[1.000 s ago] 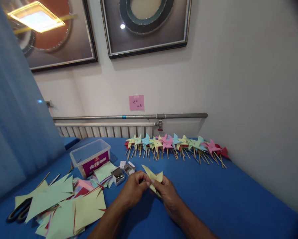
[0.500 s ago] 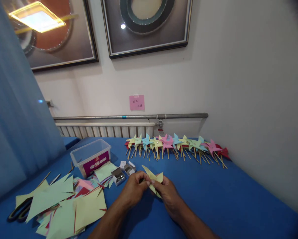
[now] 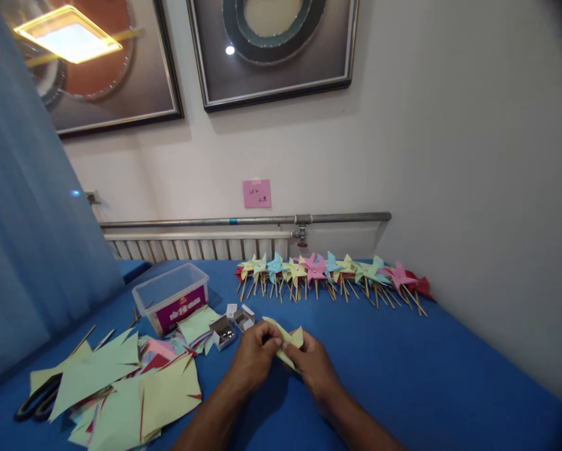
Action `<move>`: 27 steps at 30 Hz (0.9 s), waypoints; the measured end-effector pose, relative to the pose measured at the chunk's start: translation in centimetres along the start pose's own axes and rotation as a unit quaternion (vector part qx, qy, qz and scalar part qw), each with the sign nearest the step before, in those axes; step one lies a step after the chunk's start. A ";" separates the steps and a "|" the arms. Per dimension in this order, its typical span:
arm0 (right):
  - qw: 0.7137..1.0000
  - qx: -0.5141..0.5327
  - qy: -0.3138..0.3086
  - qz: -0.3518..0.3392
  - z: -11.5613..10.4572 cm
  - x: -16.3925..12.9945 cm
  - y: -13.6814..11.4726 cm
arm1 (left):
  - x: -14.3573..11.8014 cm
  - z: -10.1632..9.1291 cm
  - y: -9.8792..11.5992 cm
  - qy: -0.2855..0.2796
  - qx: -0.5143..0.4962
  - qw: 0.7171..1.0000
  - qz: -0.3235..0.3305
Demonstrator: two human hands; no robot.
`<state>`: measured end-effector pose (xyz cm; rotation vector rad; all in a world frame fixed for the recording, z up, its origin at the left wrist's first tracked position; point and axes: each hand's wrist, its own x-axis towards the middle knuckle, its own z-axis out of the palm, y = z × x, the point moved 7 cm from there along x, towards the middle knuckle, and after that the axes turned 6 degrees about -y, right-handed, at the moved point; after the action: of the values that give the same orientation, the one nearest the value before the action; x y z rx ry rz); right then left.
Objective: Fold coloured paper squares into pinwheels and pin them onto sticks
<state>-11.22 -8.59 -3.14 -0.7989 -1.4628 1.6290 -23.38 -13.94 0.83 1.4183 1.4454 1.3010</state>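
Note:
A pale yellow paper pinwheel [image 3: 287, 357], partly folded, is held between my two hands above the blue table. My left hand [image 3: 257, 351] is closed on its left side, thumb and fingers pinching near the middle. From the right, my right hand [image 3: 311, 360] grips it too, its thumb pressed close to the left thumb. Paper points stick up between the hands; the centre is hidden by my fingers. Just left of my left hand lie small open boxes, one [image 3: 223, 333] with shiny metal pieces inside.
Finished pinwheels [image 3: 314, 269] on sticks lie in a row along the table's back. To the left are a clear plastic tub [image 3: 170, 289], cut paper sheets [image 3: 168, 391] and dark-handled scissors [image 3: 39, 401]. A blue curtain [image 3: 31, 207] hangs at the left; a radiator pipe [image 3: 346, 218] runs behind.
My hands have shifted slightly left with the yellow paper pinwheel. Its points now look folded in closer, and less of the paper shows between my fingers.

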 end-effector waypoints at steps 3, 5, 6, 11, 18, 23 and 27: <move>1.000 0.027 -0.002 0.013 0.0 -0.2 -0.1 | 0.3 0.3 -0.9 -0.012 -0.049 0.999 -0.015; 0.999 0.037 -0.011 0.016 0.1 -0.4 -0.4 | 0.4 0.5 -1.6 -0.023 -0.102 0.994 -0.043; 0.999 0.040 -0.016 0.017 0.2 -0.5 -0.5 | 0.4 0.5 -1.9 -0.029 -0.124 0.990 -0.058; 0.997 0.057 -0.046 0.009 0.8 -0.8 -1.1 | 0.1 0.1 -1.1 -0.054 -0.163 0.982 -0.075; 0.995 0.084 -0.058 0.016 1.0 -0.9 -0.6 | -0.3 -0.4 -0.3 -0.086 -0.139 0.984 -0.070; 0.991 0.100 -0.079 0.028 1.2 -0.8 0.0 | -0.3 -0.8 0.1 -0.076 -0.048 0.994 -0.062; 0.992 0.087 -0.092 0.028 1.3 -0.8 0.1 | -0.4 -0.9 0.5 -0.080 -0.007 0.995 -0.051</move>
<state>-11.97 -9.94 -3.11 -0.6093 -1.4087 1.8858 -24.08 -14.58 1.48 1.3892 1.3793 1.1059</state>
